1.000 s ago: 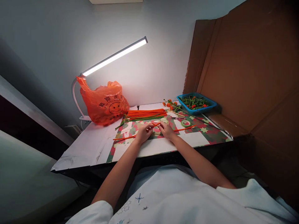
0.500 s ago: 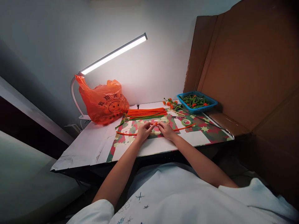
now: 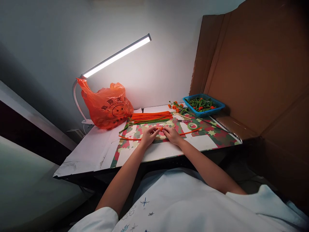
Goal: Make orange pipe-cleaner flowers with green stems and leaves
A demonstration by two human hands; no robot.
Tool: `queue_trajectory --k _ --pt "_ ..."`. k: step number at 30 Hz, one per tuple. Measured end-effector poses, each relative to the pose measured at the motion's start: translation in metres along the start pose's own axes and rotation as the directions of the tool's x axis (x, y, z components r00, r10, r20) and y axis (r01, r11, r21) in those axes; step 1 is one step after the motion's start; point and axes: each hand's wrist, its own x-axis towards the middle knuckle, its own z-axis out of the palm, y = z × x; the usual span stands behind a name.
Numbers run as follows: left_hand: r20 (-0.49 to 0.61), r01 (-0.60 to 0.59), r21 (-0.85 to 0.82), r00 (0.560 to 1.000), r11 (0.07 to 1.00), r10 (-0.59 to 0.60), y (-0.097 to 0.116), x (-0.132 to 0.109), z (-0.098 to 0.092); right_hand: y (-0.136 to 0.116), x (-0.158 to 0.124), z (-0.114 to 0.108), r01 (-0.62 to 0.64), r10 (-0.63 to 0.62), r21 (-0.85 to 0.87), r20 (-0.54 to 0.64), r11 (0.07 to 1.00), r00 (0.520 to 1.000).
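Both of my hands meet over the patterned mat, pinching an orange pipe cleaner (image 3: 130, 139) near its middle. My left hand (image 3: 149, 136) is closed on it from the left, and my right hand (image 3: 171, 135) is closed on it from the right. Between the fingertips a small bent orange part shows, its exact shape too small to tell. One orange end sticks out past each hand. Just beyond lies a bundle of orange pipe cleaners (image 3: 152, 116), with green pipe cleaners (image 3: 154, 122) along its near side.
A roll of green tape (image 3: 192, 126) lies right of my hands. Farther back are orange flowers (image 3: 176, 107) and a blue basket (image 3: 220, 106) holding green and orange pieces. An orange plastic bag (image 3: 106, 108) stands at left under a lamp (image 3: 118, 57). Cardboard (image 3: 256, 71) walls the right side.
The left end of the orange pipe cleaner has shifted very slightly to the left. Both hands keep their pinch in nearly the same place.
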Motion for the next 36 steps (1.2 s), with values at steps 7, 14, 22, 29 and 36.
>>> queue_trajectory --k 7,14,22,29,36 --pt "0.040 0.023 -0.034 0.999 0.999 -0.022 0.003 -0.003 0.000 -0.005 -0.001 -0.001 -0.019 0.019 0.039 0.019 0.999 1.000" --pt "0.078 0.050 -0.113 0.996 0.992 -0.041 -0.001 -0.004 0.002 -0.001 0.000 0.001 -0.117 0.103 0.168 0.088 0.979 0.991" --pt "0.026 -0.052 0.046 0.998 0.998 0.050 -0.005 -0.003 0.000 -0.002 0.002 0.000 -0.136 0.120 0.204 0.091 0.969 0.989" --pt "0.039 -0.061 0.098 0.998 0.993 0.057 0.000 -0.003 -0.002 0.005 0.005 0.002 -0.210 0.161 0.356 0.162 0.911 0.974" --pt "0.068 -0.071 0.110 0.996 0.991 0.064 0.009 -0.004 -0.004 0.001 0.008 0.000 -0.327 0.257 0.502 0.204 0.801 0.945"
